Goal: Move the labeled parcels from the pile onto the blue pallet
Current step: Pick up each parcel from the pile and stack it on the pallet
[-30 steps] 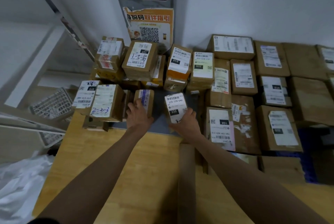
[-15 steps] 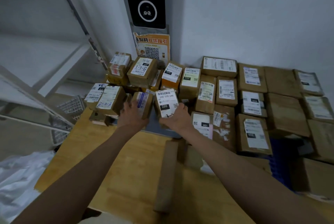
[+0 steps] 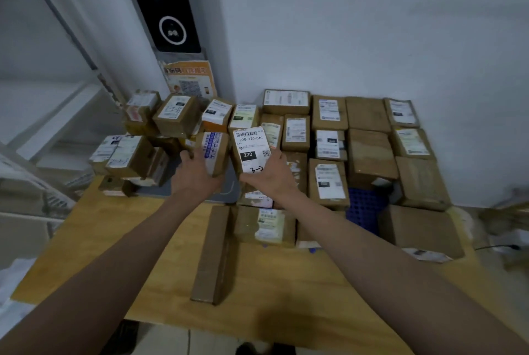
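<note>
Both small cardboard boxes look light and stiff: right hand [image 3: 270, 172] grips the 220 box [image 3: 251, 151] low, left hand [image 3: 197, 174] clasps the blue-print box [image 3: 213, 151]; hold by the sides.

parcel in right hand [image 3: 251, 151]: matt brown cardboard, smooth white paper label
table under both hands [image 3: 114, 243]: smooth light wood
pallet right of the hands [image 3: 363, 208]: blue plastic grid

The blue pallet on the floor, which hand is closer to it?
The right hand. It holds a labeled parcel just left of the blue pallet. The left hand grips another parcel farther left, by the pile.
</note>
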Motion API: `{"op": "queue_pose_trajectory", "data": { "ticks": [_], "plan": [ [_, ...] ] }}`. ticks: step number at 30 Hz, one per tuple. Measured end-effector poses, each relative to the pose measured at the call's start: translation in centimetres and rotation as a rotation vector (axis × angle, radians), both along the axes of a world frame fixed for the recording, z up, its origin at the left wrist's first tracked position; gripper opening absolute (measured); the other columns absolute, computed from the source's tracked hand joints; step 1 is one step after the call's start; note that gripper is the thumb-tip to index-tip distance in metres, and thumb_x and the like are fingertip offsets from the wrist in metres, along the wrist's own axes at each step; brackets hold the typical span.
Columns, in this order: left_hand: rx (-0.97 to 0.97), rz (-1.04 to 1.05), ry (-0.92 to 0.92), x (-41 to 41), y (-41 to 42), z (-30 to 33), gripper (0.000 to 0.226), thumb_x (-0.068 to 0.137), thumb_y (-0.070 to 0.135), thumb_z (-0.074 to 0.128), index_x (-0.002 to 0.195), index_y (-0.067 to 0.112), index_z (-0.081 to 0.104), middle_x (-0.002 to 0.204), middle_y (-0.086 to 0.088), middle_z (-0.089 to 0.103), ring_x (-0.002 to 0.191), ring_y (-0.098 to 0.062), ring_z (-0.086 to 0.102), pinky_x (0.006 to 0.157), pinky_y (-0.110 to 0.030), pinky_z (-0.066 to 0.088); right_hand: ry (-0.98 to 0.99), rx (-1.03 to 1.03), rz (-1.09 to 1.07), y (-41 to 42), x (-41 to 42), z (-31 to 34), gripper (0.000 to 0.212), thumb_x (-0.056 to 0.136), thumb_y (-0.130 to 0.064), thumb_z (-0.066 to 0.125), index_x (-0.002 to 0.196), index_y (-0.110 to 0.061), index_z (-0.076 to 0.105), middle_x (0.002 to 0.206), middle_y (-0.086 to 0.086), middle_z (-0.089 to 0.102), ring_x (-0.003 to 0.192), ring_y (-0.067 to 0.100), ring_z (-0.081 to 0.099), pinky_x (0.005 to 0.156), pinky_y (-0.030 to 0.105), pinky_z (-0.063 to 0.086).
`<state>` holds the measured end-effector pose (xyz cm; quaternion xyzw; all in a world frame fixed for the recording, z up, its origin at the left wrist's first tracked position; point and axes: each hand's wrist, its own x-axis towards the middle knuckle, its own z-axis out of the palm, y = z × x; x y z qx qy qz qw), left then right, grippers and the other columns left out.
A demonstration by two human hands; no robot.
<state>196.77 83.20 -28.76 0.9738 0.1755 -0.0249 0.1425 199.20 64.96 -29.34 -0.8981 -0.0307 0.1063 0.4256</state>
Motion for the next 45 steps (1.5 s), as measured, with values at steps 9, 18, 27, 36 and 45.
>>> {"op": "queue_pose_trajectory", "data": {
  "ticks": [9, 18, 27, 36, 45],
  "plan": [
    [-0.058, -0.182, -0.07, -0.6, -8.1, 2.2, 0.098, 0.075, 0.057, 0.07, 0.148, 0.028, 0.013, 0.142, -0.016, 0.026, 0.117, -0.047, 0.048, 0.087, -0.05, 0.046, -0.041, -0.01, -0.183, -8.5, -2.9, 1.9, 0.094, 0.067, -0.047, 0.078, 0.136, -0.007, 0.029, 0.13, 0.009, 0.039, 0.12, 0.028, 0.046, 0.093, 0.048, 0.05],
    [-0.122, -0.341, -0.072, -1.7, -16.1, 1.5, 0.089, 0.074, 0.052, 0.07, 0.145, 0.023, 0.023, 0.132, -0.012, 0.034, 0.107, -0.039, 0.052, 0.071, -0.036, 0.043, -0.017, -0.152, -0.302, -19.5, -6.6, 0.6, 0.093, 0.066, -0.045, 0.08, 0.134, -0.009, 0.028, 0.126, 0.008, 0.035, 0.118, 0.028, 0.04, 0.09, 0.04, 0.045],
    [-0.113, -0.382, -0.068, 0.7, -22.2, 1.0, 0.088, 0.072, 0.049, 0.074, 0.142, 0.023, 0.027, 0.132, -0.014, 0.035, 0.112, -0.036, 0.049, 0.08, -0.043, 0.052, 0.014, -0.312, -0.181, -28.3, -3.5, 0.1, 0.103, 0.065, -0.034, 0.084, 0.144, -0.013, 0.022, 0.138, 0.013, 0.028, 0.125, 0.031, 0.038, 0.097, 0.045, 0.045],
    [-0.079, -0.276, -0.012, 5.5, -26.8, 0.2, 0.089, 0.072, 0.051, 0.07, 0.144, 0.026, 0.022, 0.133, -0.013, 0.032, 0.106, -0.038, 0.051, 0.074, -0.039, 0.047, -0.034, -0.496, 0.149, -34.5, 4.0, -2.8, 0.094, 0.069, -0.022, 0.083, 0.144, -0.013, 0.027, 0.137, 0.015, 0.029, 0.128, 0.032, 0.034, 0.101, 0.039, 0.041],
    [-0.089, -0.198, 0.008, 7.8, -27.7, -1.2, 0.091, 0.072, 0.046, 0.074, 0.145, 0.022, 0.025, 0.134, -0.016, 0.035, 0.117, -0.037, 0.046, 0.09, -0.049, 0.05, 0.067, -0.524, 0.365, -35.4, 8.8, -7.5, 0.101, 0.07, -0.017, 0.083, 0.15, -0.013, 0.022, 0.145, 0.011, 0.028, 0.135, 0.031, 0.028, 0.107, 0.044, 0.041]
  ]
}}
